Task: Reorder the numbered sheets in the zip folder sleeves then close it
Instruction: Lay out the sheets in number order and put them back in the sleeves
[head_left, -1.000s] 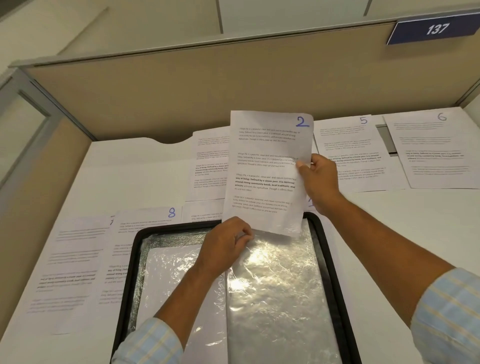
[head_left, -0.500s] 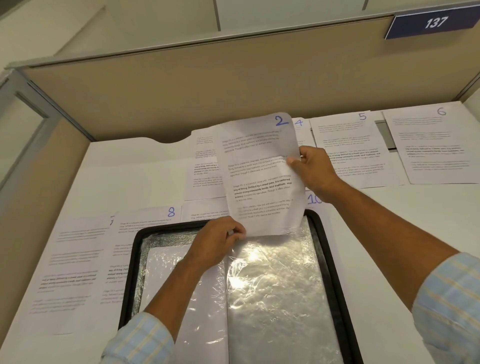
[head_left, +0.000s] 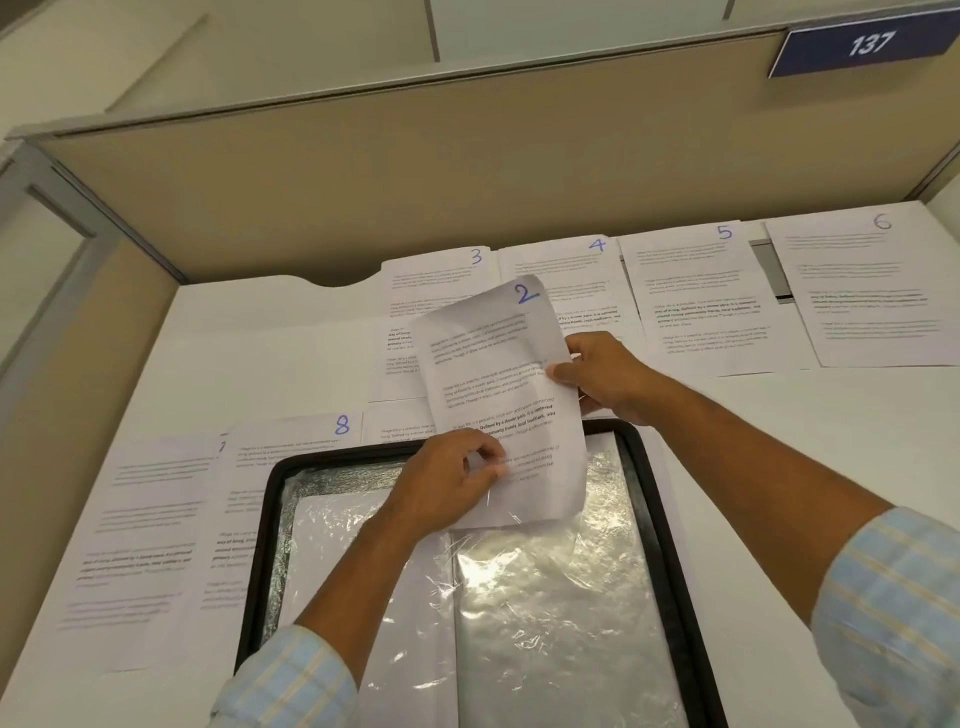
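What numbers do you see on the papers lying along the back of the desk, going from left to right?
Sheet 3 → sheet 4 → sheet 5 → sheet 6. Sheet 2 is left out, since the hands hold it up in front of that row.

Colour key as I read it from my remote station. Sheet 2 (head_left: 498, 395): white with grey and black print, its numeral in blue ink. Zip folder (head_left: 660, 519): black rim, with a silvery, glossy clear sleeve (head_left: 561, 613) inside. Table (head_left: 779, 441): white. Partition (head_left: 467, 171): tan. Sign (head_left: 865, 44): navy with white "137". Sleeve cuffs (head_left: 893, 613): pale blue with a yellow check.
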